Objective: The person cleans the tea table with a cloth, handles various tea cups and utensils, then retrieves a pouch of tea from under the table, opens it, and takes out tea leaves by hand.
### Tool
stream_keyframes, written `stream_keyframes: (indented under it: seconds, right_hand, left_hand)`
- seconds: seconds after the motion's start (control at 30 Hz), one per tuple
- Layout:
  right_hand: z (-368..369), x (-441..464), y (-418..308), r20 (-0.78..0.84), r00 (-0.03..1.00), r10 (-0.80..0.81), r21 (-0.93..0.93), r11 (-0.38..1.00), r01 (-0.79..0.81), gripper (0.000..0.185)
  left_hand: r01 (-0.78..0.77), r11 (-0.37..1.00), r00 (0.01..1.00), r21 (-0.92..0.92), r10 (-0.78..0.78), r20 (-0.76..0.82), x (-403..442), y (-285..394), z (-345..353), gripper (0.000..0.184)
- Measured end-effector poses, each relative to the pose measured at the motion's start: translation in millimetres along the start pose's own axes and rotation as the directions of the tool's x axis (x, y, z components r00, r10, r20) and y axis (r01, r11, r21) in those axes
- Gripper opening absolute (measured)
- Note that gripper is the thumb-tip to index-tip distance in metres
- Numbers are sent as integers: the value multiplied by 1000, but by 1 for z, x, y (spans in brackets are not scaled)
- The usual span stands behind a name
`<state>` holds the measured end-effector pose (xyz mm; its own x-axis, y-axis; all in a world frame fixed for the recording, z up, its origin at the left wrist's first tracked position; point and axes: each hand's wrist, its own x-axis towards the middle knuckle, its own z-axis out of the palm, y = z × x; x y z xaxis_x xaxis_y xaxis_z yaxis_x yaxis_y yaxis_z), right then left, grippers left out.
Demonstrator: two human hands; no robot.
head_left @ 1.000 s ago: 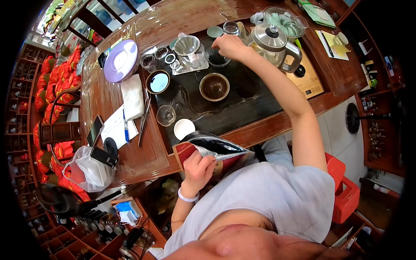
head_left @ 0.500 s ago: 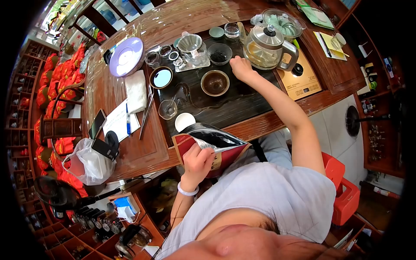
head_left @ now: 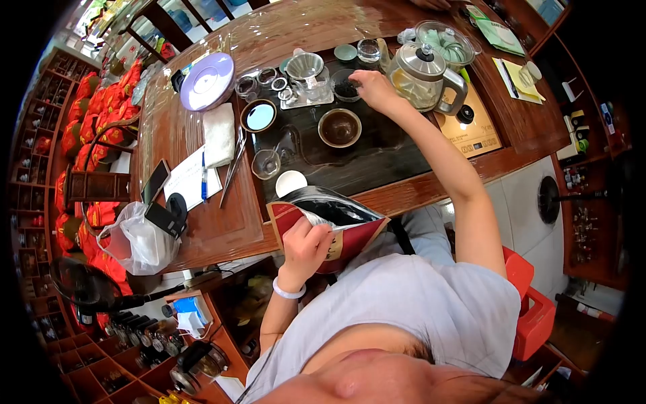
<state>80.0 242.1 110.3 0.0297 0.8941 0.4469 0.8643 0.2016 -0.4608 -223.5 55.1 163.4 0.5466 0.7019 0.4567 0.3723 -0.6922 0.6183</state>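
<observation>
My left hand [head_left: 304, 250] is closed on the edge of a dark red pouch [head_left: 356, 244]. The pouch gapes upward at the table's front edge and shows a silvery foil lining. Over the right rim of a glass bowl [head_left: 338, 93] is my right hand [head_left: 375, 91], its fingers bent together. Dark loose leaves [head_left: 347, 89] lie in that bowl; whether any are between my fingertips is too small to tell. Nearer me on the black tea tray [head_left: 377, 151] stands a brown bowl [head_left: 339, 128]. A glass kettle [head_left: 425, 79] with a steel lid stands close beside my right hand.
Left of the bowls are a glass dripper [head_left: 305, 67], a dark-rimmed cup [head_left: 258, 116], a small glass cup [head_left: 266, 163] and a white round dish [head_left: 291, 182]. A white towel [head_left: 219, 135], tongs [head_left: 233, 165] and a purple plate [head_left: 207, 82] lie farther left.
My right hand has moved slightly left and up, from beside the glass bowl to over its rim. My left hand keeps its hold on the pouch. The view has shifted slightly.
</observation>
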Motion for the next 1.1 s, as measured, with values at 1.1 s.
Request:
stream_keyframes:
  seconds: [1.1]
  right_hand:
    - [-114, -169, -150, 257, 871, -419, 546, 806, 226, 11]
  left_hand:
    - [-58, 929, 988, 365, 2, 152, 12, 41, -30, 23]
